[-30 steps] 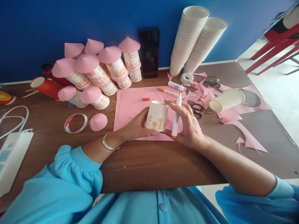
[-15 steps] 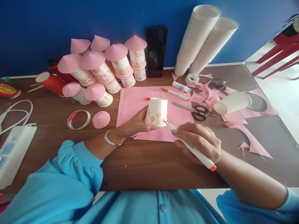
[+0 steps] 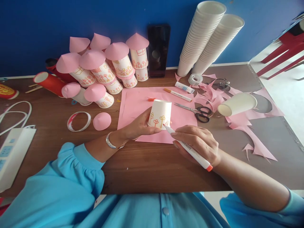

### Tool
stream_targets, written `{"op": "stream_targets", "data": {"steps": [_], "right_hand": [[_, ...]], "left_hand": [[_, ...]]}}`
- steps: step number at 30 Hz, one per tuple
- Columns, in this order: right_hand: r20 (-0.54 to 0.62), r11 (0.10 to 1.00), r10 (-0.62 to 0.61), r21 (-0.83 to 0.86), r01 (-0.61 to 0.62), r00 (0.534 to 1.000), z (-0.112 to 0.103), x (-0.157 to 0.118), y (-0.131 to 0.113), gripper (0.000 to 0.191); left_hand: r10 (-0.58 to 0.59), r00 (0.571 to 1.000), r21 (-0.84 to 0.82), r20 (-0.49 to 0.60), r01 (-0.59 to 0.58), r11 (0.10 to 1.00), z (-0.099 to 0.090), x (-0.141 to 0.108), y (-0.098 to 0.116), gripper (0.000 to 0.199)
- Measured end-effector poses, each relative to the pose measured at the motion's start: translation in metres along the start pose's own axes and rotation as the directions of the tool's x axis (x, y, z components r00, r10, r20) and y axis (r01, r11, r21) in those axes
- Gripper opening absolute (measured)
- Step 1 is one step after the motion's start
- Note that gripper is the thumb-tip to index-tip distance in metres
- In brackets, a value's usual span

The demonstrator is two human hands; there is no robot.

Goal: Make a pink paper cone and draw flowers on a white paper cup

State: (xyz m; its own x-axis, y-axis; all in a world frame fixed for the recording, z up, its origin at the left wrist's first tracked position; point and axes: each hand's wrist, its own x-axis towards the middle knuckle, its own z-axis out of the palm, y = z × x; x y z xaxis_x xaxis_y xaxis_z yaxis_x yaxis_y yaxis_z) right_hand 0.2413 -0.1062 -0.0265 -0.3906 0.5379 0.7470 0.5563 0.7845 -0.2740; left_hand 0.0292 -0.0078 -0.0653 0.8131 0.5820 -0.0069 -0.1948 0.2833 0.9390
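The left hand (image 3: pixel 140 126) is wrapped around an upturned paper cup (image 3: pixel 160 114), thumb along its lower rim, fingers behind it, holding it on a pink sheet (image 3: pixel 135 103). The right hand (image 3: pixel 198 142) pinches a white marker (image 3: pixel 187 148) like a pen; its tip meets the cup's wall low down, just beside small drawn flowers, and its orange end points back toward the wrist.

Just beyond the cup, an orange cap (image 3: pixel 151 99) lies on the sheet. Past the marker hand lie scissors (image 3: pixel 197 111), and farther on another marker (image 3: pixel 177 94) and a glue stick (image 3: pixel 184 87). Out to the right of that hand a plain cup (image 3: pixel 237 104) lies on its side among pink scraps (image 3: pixel 247 126), with a tape roll (image 3: pixel 196 79) behind them.

To the left of the cup hand sit a loose pink cone (image 3: pixel 102 121) and a tape ring (image 3: pixel 79 121). Beyond these, a heap of decorated cups (image 3: pixel 104 74) with pink cone roofs stands against the blue wall. A dark phone (image 3: pixel 158 50) leans there too, and two leaning stacks of cups (image 3: pixel 204 38) rise beside it. At the far left lies a white power strip (image 3: pixel 13 153).
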Motion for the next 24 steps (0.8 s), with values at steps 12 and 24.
{"op": "stream_targets", "data": {"steps": [12,24], "right_hand": [[0.005,1.000,0.001,0.015,-0.001,1.000,0.0021,-0.0017,0.0014,0.026],[-0.026,0.997,0.039,-0.065,-0.040,0.999,0.0021,0.0000,0.0007,0.023]], "left_hand": [[-0.002,1.000,0.013,-0.015,0.002,1.000,-0.0008,0.0000,-0.0016,0.059],[-0.046,0.998,-0.005,-0.044,0.046,0.999,-0.0006,-0.0014,-0.0008,0.064]]}}
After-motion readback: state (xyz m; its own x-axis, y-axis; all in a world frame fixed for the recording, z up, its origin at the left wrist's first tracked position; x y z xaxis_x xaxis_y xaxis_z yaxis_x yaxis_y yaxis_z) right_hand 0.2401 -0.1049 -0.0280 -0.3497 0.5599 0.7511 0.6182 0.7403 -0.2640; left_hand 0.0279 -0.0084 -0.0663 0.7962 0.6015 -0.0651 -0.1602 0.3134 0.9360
